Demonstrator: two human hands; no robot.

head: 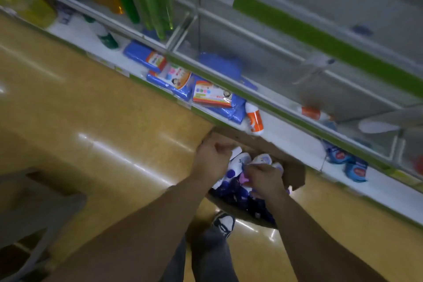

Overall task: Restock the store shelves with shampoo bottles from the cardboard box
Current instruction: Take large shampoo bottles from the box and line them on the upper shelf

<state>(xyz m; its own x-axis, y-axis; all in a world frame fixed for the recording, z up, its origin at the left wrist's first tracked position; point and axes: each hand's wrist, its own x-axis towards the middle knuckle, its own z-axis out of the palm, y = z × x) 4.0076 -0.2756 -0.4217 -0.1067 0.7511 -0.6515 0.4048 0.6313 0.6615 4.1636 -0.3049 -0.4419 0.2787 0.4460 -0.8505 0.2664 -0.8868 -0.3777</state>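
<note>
1. The cardboard box (pixel 295 175) sits on the floor (pixel 91 110), touching the lowest shelf (pixel 288 138).
2. The left hand (pixel 210 159) grips a white shampoo bottle (pixel 238 160) inside it.
3. The right hand (pixel 263 178) pinches a second bottle (pixel 262 158) just beside.

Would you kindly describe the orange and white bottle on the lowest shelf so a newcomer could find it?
Find the lowest white shelf along the floor. Just beyond the open cardboard box, right of the blue packets, is the orange-and-white bottle; its neighbours are flat and blue.
</note>
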